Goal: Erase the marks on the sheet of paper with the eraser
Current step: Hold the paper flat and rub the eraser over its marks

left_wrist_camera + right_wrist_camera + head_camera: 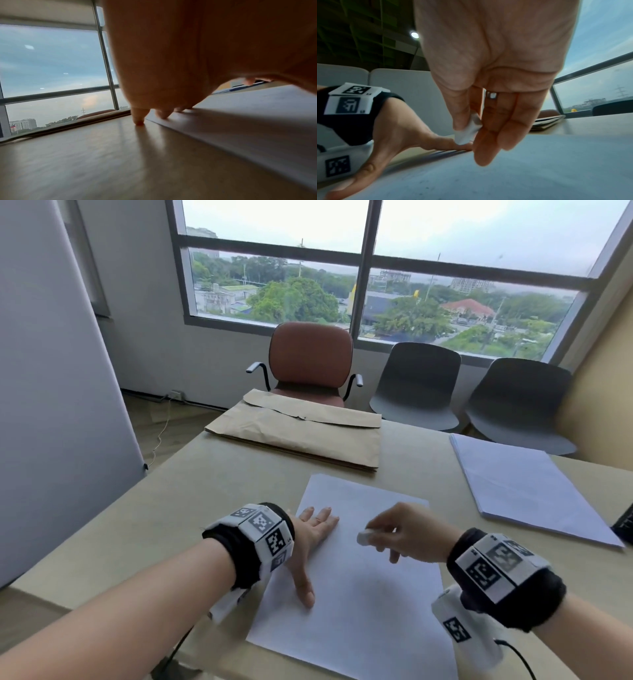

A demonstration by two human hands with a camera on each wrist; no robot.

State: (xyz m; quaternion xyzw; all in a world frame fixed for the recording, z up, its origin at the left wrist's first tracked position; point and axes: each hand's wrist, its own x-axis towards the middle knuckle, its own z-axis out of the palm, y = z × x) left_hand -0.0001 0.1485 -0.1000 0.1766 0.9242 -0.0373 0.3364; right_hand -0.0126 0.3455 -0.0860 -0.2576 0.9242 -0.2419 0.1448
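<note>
A white sheet of paper (370, 587) lies on the beige table in front of me. My left hand (313, 537) lies flat on the sheet's left edge, fingers straight and thumb spread toward me. My right hand (394, 530) hovers just above the sheet's upper middle and pinches a small white eraser (364, 537) between thumb and fingers. In the right wrist view the eraser (467, 132) sticks out below the fingertips, a little above the paper (539, 169). In the left wrist view the left hand's fingertips (139, 119) touch the table and the paper (248, 119). Marks on the sheet are too faint to make out.
A brown envelope (301, 433) lies at the table's far side, and a stack of white paper (524, 484) sits at the right. A dark object (625, 525) pokes in at the right edge. A red-brown chair (310, 361) and two grey chairs (416, 385) stand under the window.
</note>
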